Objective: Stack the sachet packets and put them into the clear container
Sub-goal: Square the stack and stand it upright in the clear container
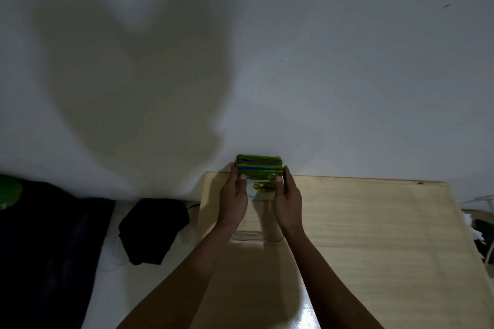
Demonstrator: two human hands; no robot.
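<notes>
A stack of sachet packets (pixel 259 167), mostly green with purple and blue edges, is held upright between both hands above the far edge of the table. My left hand (pixel 234 196) grips its left side and my right hand (pixel 288 199) grips its right side. Below the stack and between my wrists stands the clear container (pixel 258 238); its near rim shows faintly against the wood. The lower part of the stack looks to sit at the container's opening, but I cannot tell how deep it is.
The light wooden table (pixel 374 235) runs right and toward me, against a white wall. A black bag (pixel 155 230) lies on the white surface left of the table, with dark fabric (pixel 45 248) and a green object (pixel 9 191) farther left.
</notes>
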